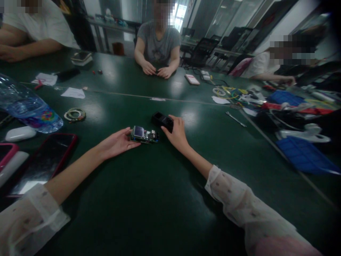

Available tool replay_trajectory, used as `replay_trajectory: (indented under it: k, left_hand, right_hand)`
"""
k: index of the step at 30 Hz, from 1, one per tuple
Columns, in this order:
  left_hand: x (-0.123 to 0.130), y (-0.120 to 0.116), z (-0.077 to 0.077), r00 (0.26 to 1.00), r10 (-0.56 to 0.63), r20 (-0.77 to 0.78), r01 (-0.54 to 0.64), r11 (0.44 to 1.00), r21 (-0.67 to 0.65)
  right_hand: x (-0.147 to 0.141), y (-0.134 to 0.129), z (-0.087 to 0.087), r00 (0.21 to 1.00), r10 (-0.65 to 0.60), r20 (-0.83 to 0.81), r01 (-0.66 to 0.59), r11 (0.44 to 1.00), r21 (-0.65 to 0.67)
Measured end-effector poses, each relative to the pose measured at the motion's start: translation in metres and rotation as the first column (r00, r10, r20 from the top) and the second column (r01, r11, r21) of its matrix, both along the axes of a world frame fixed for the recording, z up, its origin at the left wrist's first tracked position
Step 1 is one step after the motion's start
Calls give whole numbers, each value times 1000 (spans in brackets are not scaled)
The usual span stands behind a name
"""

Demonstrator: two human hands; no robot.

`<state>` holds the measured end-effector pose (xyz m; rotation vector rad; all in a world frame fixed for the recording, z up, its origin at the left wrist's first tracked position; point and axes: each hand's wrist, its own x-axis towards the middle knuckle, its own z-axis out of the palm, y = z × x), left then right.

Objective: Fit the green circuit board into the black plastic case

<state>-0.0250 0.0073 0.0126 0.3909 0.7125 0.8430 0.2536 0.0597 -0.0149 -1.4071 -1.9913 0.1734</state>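
Surface [165, 199]: dark green, smooth, semi-gloss, throwing back soft window glare. On it, circuit board [144, 135]: bare green board, glassy small screen, metal parts glinting. Just right of the board, black casing [162, 121]: matt plastic. Far left of the board, water bottle [26, 106]: clear glossy plastic; phone [44, 163]: mirror-glossy glass. Sleeves [239, 202]: thin, sheer white cloth. Spanner [236, 119], right of the board: bright metal.

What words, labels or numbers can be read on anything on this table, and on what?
None can be read.
Water bottle: colourful label, too blurred.
Circuit board at the left hand: small screen, no legible characters.
Black casing under the right hand: no visible marking.
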Motion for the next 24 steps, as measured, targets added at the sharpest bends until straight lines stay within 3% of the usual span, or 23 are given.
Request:
replay_trajectory:
  k: [16, 24]
  left_hand:
    - [-1, 1, -3, 999, -24, 31, 24, 1000, 11]
    - [-2, 3, -4, 999, -28, 34, 28, 1000, 10]
  right_hand:
    - [1, 1, -3, 1000, 2, 7, -2, 1000, -13]
    - [2, 0, 0, 983, -76, -167, 90, 993, 80]
